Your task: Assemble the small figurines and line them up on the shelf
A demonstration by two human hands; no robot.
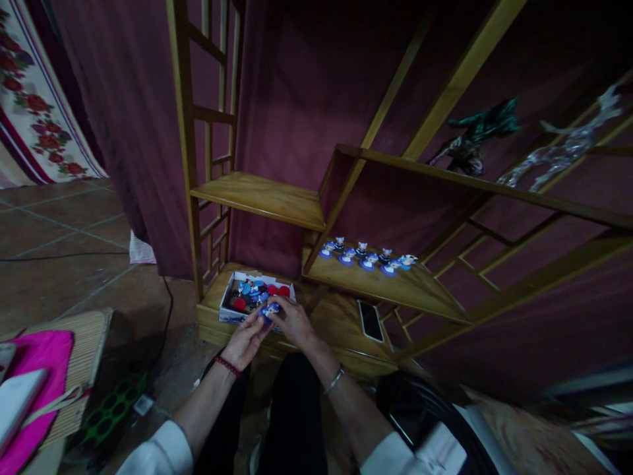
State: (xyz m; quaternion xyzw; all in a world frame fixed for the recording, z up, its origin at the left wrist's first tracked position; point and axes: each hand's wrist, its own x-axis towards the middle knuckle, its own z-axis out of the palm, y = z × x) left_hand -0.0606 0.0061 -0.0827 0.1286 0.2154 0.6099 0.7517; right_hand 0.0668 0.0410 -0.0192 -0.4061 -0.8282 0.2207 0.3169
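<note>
Between my left hand (250,336) and my right hand (294,321) is a small figurine (270,309) with purple and white parts. Fingers of both hands close on it, just over the near edge of a white cardboard box (232,315). Inside that box lie more small figurines (250,288) in blue and black, along with red round pieces (283,291). To the right, a wooden shelf (420,287) bears two rows of standing figurines (368,261), the front ones on purple round bases, the rear ones dark.
A phone (370,321) lies on the lower shelf. Above stand a dark green sculpture (477,135) and a clear deer-like ornament (558,152). Slanted wooden posts (180,145) frame the unit. At lower left are a pink cloth (47,369) and a green holed rack (111,409).
</note>
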